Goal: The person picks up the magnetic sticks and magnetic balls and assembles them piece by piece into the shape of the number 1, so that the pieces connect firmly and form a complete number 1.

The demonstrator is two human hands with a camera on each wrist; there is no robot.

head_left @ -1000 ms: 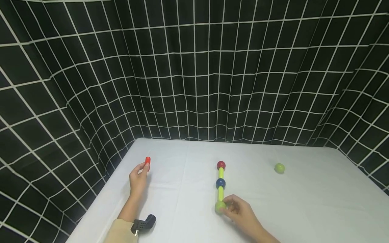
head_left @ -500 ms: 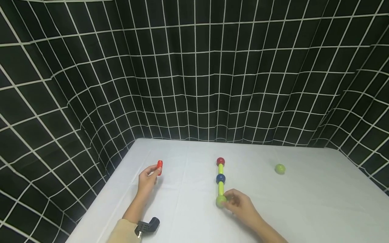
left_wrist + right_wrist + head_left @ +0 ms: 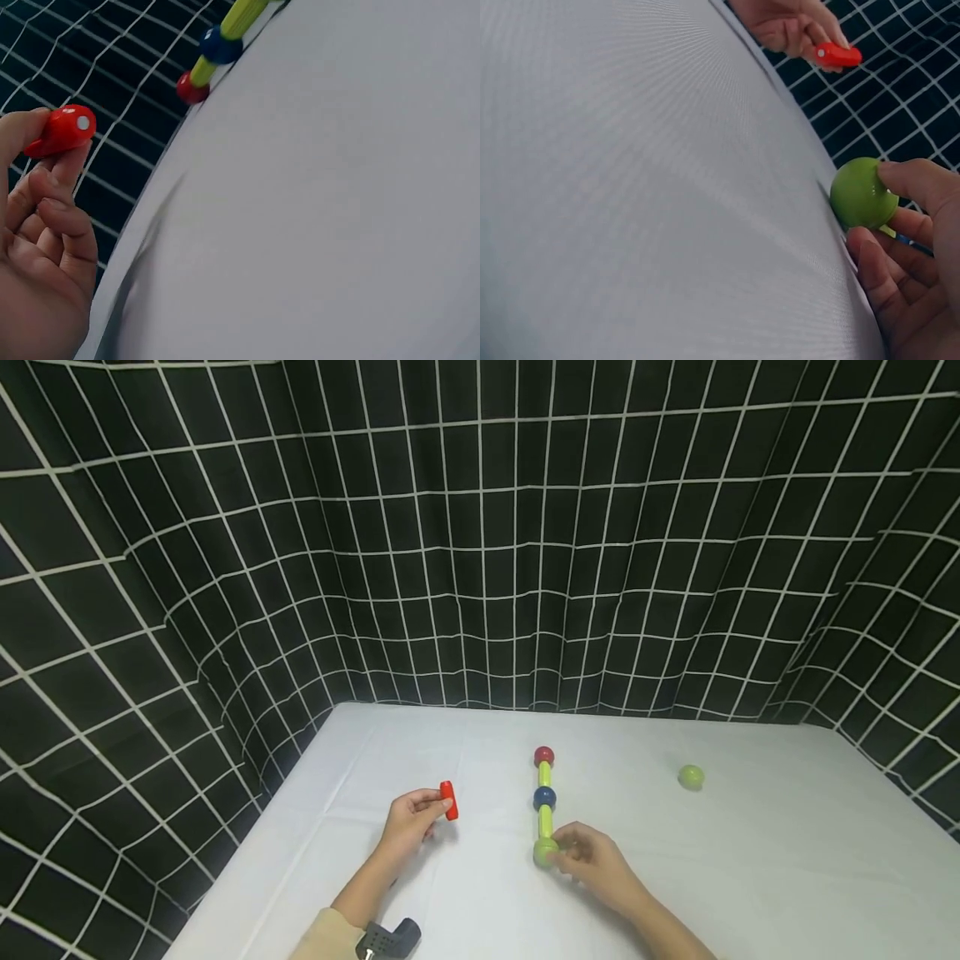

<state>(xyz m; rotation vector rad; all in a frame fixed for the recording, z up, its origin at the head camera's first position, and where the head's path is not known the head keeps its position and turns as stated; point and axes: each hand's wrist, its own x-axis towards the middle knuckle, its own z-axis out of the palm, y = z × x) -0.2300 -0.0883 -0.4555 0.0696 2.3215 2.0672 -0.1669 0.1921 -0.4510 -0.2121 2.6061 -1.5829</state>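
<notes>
Between thumb and fingers, my left hand pinches a short red rod above the table, left of a chain of balls and rods. A pale disc shows on the end of the red rod in the left wrist view. My right hand grips the green ball at the chain's near end. From that ball, yellow-green rods run away from me through a blue ball to a red ball. In the right wrist view the green ball hides most of the chain.
A loose green ball lies on the white-covered table to the right. Black curtains with a white grid stand behind the table and along its sides. A dark wrist-worn device sits at my left wrist.
My left hand has moved right and nearer to me with the red rod, toward the chain, and the rod's tilt has changed. The chain has shifted slightly away from me with my right hand.
</notes>
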